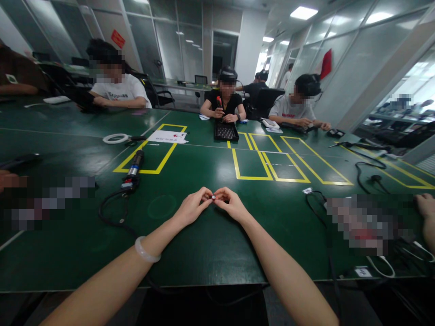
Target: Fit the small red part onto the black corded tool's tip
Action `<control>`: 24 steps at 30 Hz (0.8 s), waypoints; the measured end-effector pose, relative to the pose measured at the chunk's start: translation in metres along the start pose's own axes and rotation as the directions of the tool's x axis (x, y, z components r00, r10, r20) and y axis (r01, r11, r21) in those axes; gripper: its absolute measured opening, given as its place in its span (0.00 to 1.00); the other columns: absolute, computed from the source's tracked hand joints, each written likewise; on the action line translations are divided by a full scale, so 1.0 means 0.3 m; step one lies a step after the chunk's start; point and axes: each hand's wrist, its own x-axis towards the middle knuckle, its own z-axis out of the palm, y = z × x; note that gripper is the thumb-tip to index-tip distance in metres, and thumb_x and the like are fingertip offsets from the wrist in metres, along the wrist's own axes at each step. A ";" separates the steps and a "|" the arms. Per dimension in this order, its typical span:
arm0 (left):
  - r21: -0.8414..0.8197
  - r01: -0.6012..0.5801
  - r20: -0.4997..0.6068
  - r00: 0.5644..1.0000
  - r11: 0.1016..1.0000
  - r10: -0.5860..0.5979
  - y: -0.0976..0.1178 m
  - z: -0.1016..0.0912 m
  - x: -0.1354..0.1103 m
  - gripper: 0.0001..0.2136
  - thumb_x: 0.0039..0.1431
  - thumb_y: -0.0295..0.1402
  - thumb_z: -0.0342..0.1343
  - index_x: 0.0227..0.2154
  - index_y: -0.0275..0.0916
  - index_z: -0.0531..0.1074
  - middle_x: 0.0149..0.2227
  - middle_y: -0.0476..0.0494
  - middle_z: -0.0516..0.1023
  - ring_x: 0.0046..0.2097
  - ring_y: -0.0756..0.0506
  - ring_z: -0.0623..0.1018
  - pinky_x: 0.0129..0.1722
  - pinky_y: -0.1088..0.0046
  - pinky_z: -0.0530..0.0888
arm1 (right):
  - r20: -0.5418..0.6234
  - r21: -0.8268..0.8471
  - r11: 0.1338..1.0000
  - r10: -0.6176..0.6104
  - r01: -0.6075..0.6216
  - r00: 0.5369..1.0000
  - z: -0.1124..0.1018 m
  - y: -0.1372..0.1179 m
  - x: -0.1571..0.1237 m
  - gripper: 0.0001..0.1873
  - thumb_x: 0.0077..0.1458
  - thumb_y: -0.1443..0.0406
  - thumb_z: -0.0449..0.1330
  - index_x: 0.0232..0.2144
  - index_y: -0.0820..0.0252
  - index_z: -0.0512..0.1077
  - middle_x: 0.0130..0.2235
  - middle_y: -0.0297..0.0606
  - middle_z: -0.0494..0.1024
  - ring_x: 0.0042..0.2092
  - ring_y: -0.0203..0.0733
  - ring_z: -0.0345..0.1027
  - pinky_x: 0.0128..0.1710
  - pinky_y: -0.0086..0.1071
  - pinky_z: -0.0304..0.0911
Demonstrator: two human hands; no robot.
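My left hand (pixel 193 206) and my right hand (pixel 231 203) meet fingertip to fingertip above the green table (pixel 210 244). Both pinch one tiny pale part (pixel 213 197) between thumbs and forefingers; it is too small to name. A pale bangle (pixel 146 251) circles my left wrist. An electric screwdriver (pixel 133 171) with a black cable lies on the table to the left of my left hand, well apart from it.
Yellow tape rectangles (pixel 272 165) mark the table ahead. A black parts tray (pixel 226 131) sits before a person across the table, with two others seated nearby. A white tape ring (pixel 115 138) and papers (pixel 168 136) lie far left. Black cables (pixel 369 174) run on the right.
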 end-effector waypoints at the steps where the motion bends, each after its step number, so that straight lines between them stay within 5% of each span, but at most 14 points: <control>1: -0.004 0.000 -0.003 1.000 1.000 0.000 -0.003 0.000 0.000 0.09 0.62 0.40 0.49 0.41 0.42 0.68 0.39 0.48 0.77 0.42 0.47 0.78 0.42 0.72 0.71 | 0.005 -0.007 1.000 -0.001 0.001 1.000 0.001 0.000 0.000 0.13 0.52 0.60 0.64 0.39 0.59 0.69 0.35 0.36 0.76 0.36 0.37 0.70 0.37 0.30 0.63; 13: 0.029 -0.029 -0.007 1.000 0.999 0.029 -0.001 0.000 -0.006 0.09 0.63 0.38 0.48 0.43 0.43 0.69 0.39 0.48 0.78 0.43 0.47 0.78 0.44 0.72 0.71 | 0.025 -0.068 0.996 0.053 -0.051 0.998 -0.001 -0.004 -0.003 0.14 0.60 0.55 0.56 0.35 0.61 0.72 0.31 0.36 0.77 0.34 0.38 0.71 0.39 0.33 0.64; 24: -0.023 0.053 -0.008 0.999 0.998 -0.053 -0.015 -0.011 -0.006 0.13 0.63 0.42 0.48 0.43 0.42 0.70 0.38 0.47 0.80 0.40 0.47 0.78 0.40 0.73 0.71 | 0.003 -0.152 0.987 -0.043 0.043 0.999 0.012 -0.012 -0.008 0.13 0.52 0.64 0.62 0.41 0.58 0.67 0.33 0.33 0.75 0.32 0.34 0.67 0.35 0.30 0.63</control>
